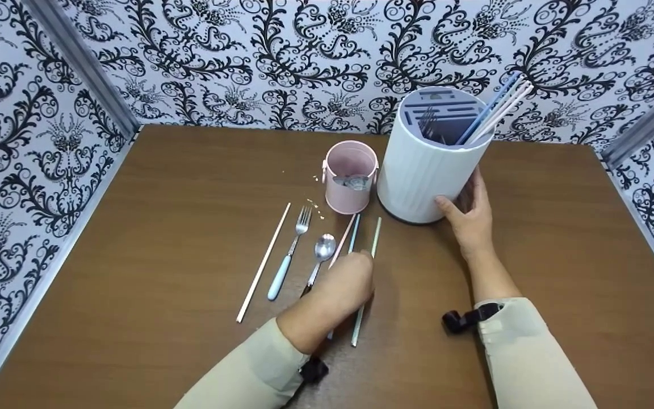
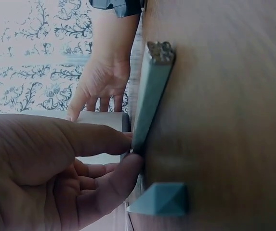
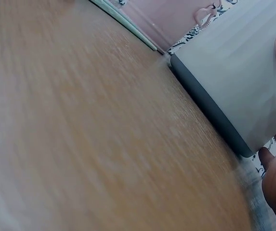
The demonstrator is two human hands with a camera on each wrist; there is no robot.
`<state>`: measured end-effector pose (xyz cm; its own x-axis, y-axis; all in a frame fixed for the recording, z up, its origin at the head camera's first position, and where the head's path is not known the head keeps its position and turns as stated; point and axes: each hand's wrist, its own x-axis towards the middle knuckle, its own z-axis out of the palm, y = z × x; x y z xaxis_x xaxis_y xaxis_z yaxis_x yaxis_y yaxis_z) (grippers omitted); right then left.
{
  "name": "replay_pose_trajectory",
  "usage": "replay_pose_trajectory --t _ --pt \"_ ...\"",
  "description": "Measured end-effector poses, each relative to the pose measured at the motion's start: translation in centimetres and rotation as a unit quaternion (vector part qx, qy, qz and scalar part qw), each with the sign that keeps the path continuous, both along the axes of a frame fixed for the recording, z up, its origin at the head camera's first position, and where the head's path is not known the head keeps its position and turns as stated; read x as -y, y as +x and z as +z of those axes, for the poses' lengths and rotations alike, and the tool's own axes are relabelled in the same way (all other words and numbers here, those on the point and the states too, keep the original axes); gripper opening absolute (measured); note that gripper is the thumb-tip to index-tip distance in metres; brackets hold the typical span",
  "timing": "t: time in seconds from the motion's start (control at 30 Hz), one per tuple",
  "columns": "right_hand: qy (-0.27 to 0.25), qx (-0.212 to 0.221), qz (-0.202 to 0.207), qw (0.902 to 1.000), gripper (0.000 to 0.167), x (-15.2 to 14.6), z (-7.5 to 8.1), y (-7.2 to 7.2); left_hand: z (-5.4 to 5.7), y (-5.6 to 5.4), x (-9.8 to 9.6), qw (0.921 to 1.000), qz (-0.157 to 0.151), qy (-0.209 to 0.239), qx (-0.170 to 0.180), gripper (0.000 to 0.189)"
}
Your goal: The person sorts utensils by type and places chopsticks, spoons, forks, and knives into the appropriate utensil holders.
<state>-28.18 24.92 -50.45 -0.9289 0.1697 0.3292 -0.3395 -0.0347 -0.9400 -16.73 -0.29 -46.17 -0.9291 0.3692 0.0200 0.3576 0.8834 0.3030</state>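
My left hand [image 1: 345,284] pinches a green chopstick [image 1: 357,329] between thumb and forefinger, close to the table. In the left wrist view the same green chopstick [image 2: 152,94] runs past the fingertips, with the end of a blue stick [image 2: 165,198] below it. A pink chopstick [image 1: 341,244] and a blue chopstick [image 1: 353,233] lie partly hidden under this hand. My right hand [image 1: 472,218] holds the lower right side of a white utensil holder [image 1: 426,176], thumb in front and fingers behind. Forks [image 1: 429,122] and several chopsticks [image 1: 497,111] stand in the holder.
Left of my left hand lie a spoon [image 1: 325,248], a fork with a light blue handle [image 1: 281,275] and a pale chopstick [image 1: 263,264]. A small pink bucket [image 1: 347,196] stands beside the holder. Crumbs [image 1: 317,209] dot the wooden table [image 1: 179,227]; patterned walls [image 1: 304,62] border it.
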Motion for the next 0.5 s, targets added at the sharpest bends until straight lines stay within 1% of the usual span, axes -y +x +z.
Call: replay_pose_trajectory --t 0.2,0.37,0.5 --pt "-0.001 0.006 -0.003 1.0 0.097 0.05 0.05 0.01 -0.1 -0.09 -0.19 0.9987 0.003 0.014 0.048 0.013" --pt "-0.002 0.004 -0.002 1.0 0.097 0.01 0.01 -0.04 -0.19 -0.16 -0.3 0.9976 0.009 0.016 0.067 0.021" --pt "-0.001 0.007 0.0 1.0 0.096 -0.05 -0.06 -0.07 -0.17 -0.23 -0.27 0.9974 0.004 0.015 0.071 0.024"
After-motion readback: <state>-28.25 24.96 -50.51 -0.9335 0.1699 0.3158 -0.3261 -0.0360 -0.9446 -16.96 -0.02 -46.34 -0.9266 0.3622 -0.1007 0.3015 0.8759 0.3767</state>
